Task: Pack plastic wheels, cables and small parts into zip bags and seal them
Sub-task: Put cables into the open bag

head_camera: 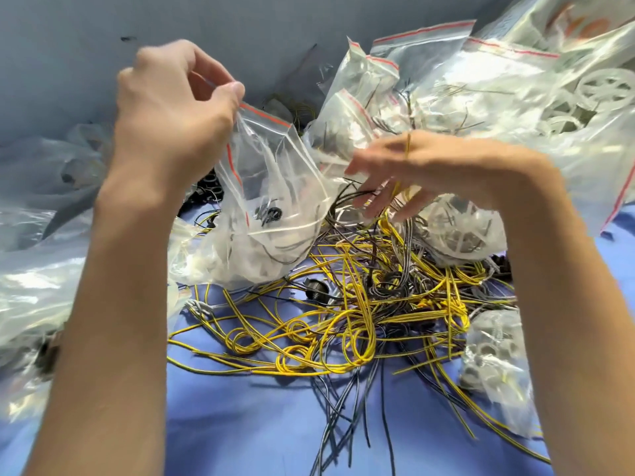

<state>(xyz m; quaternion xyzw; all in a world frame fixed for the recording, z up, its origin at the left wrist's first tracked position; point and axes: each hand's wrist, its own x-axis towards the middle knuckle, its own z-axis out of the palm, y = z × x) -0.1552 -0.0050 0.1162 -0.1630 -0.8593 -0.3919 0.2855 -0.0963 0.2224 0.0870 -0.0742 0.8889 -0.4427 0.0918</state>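
Loose clear plastic (pixel 34 286) lies heaped at the far left. Next to it the left hand (pixel 171 108) pinches the red-striped lip of a zip bag (pixel 275 180), holding it up with its mouth open above the blue cloth (pixel 257 424); a small black part (pixel 273 213) sits inside. Below lies the cable tangle (pixel 343 331), yellow and dark. Just right of the bag, the blurred right hand (pixel 429 170) curls round a yellow cable (pixel 407 146). Filled bags (pixel 515 97) with plastic wheels (pixel 604 85) pile behind

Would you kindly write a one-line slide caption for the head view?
Left hand holds a zip bag by its rim; right hand grips yellow cables beside it.
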